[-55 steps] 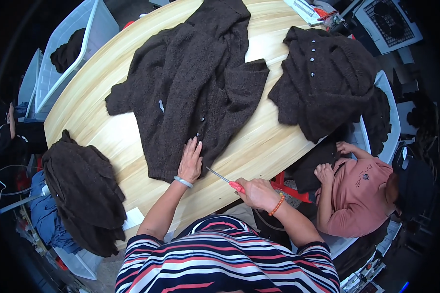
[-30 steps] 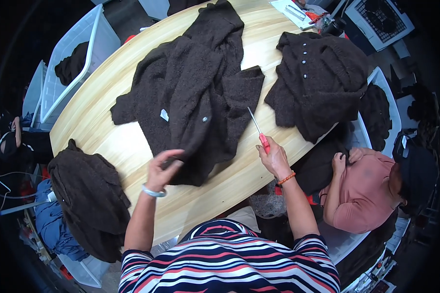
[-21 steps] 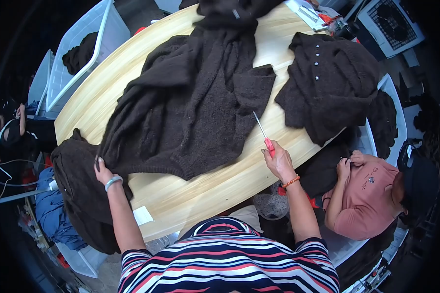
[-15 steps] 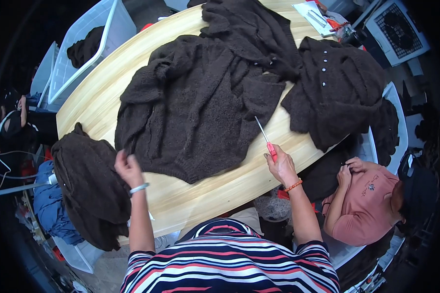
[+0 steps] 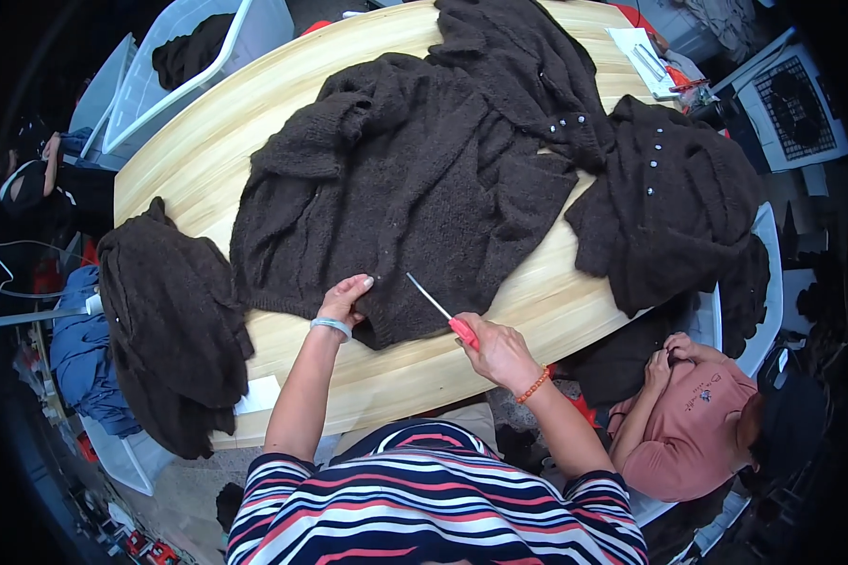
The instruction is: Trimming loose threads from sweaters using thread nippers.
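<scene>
A dark brown knitted sweater point(image 5: 386, 207) lies spread on the light wooden table point(image 5: 339, 395) in front of me. At its lower edge my left hand point(image 5: 346, 298) has closed thumb and fingers on the knit and lifts a small fold. My right hand point(image 5: 501, 356) is wrapped round the red handle of a thin-shafted hand tool point(image 5: 433, 303) that looks like a screwdriver. The metal shaft points up and left over the sweater's lower part, its tip a little right of my left fingers. Whether the tip touches the knit cannot be made out.
More dark knitwear lies at left point(image 5: 170, 320), at the back point(image 5: 528, 66) and, with pale buttons, at right point(image 5: 678, 188). Paper point(image 5: 641, 61) lies at the far right. Bins point(image 5: 151, 99) stand round the table. A seated person in pink point(image 5: 693, 428) handles dark cloth at right.
My left hand has moved right, from beside the sweater onto its lower edge, and gripped the knit. My right hand has brought the red-handled tool left and nearer to me.
</scene>
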`<state>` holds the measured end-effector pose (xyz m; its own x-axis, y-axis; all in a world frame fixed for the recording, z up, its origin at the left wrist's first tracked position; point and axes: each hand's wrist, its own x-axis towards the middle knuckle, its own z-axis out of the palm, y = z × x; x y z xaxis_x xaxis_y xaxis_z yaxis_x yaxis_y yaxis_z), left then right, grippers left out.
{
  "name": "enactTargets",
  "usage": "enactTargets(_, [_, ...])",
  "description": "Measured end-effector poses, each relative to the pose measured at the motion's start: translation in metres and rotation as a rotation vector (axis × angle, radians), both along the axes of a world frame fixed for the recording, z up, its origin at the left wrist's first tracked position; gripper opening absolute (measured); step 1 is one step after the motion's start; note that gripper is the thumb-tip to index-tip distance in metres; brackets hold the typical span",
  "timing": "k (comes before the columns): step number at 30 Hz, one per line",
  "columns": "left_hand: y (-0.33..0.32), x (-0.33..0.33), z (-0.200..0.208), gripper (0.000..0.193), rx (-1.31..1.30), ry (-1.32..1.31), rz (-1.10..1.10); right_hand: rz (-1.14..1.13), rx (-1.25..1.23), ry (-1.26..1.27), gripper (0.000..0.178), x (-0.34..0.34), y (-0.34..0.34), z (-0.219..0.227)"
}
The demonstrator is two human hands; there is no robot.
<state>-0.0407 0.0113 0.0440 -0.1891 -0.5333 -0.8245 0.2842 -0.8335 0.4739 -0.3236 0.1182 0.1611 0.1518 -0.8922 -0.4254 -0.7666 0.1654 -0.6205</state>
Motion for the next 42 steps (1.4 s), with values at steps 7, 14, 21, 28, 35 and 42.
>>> enactTargets(7, [0.021,0.006,-0.007,0.010,-0.869,-1.048,-0.054,0.085,0.021,0.046,0.034,0.023,-0.016,0.006])
enactTargets(14, [0.042,-0.002,0.004,0.033,-1.393,-1.327,-0.614,0.157,-0.066,0.048,0.030,0.047,-0.021,0.000])
enactTargets(21, [0.060,0.004,-0.026,0.040,-1.258,-1.365,-0.662,0.254,-0.098,0.137,0.017,0.063,-0.034,0.001])
enactTargets(28, [0.058,0.006,-0.028,0.036,-1.242,-1.353,-0.680,0.293,-0.152,0.175,0.017,0.082,-0.058,-0.009])
enactTargets(35, [0.058,0.017,-0.015,0.035,-1.237,-1.316,-0.697,0.247,-0.063,0.126,0.019,0.073,-0.058,-0.010])
enactTargets(42, [0.012,-0.009,0.019,0.056,-1.339,-1.255,-0.680,0.157,-0.125,0.068,0.025,0.065,-0.056,-0.013])
